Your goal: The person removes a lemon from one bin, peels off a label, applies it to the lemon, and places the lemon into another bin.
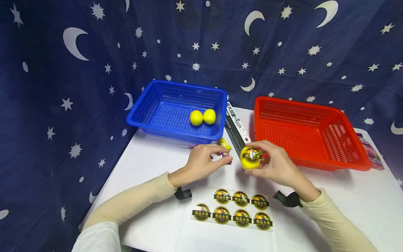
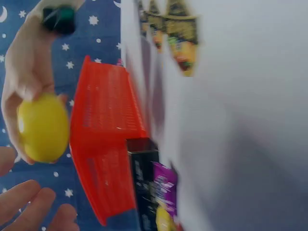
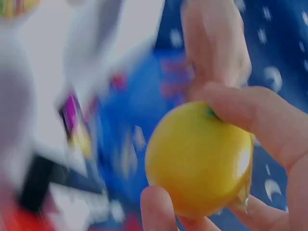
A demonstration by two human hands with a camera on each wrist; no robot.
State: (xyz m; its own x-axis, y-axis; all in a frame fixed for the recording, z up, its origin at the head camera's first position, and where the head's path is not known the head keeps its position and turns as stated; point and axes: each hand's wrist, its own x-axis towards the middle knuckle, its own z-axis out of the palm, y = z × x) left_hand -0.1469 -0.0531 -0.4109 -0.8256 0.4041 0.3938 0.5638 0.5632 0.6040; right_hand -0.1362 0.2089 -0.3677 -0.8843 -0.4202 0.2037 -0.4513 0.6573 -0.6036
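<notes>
My right hand [image 1: 280,166] holds a round yellow fruit [image 1: 249,164] between thumb and fingers, above the table between the two baskets. A black-and-gold round label [image 1: 252,155] covers the fruit's side facing the head camera. In the right wrist view the yellow fruit [image 3: 197,159] shows a small green stem spot by the thumb. My left hand [image 1: 203,162] hovers to the left of the fruit, apart from it, fingers and thumb spread with nothing between them. Below both hands lies a sheet of matching stickers [image 1: 221,214] in two rows.
Two more yellow fruits [image 1: 196,118] sit in the blue basket [image 1: 148,120] at back left. A red basket [image 1: 315,161] stands at right. Between them lie a black-and-white pasta box [image 1: 237,127] and small purple and yellow packets [image 1: 224,143]. A starry curtain [image 1: 195,31] hangs behind.
</notes>
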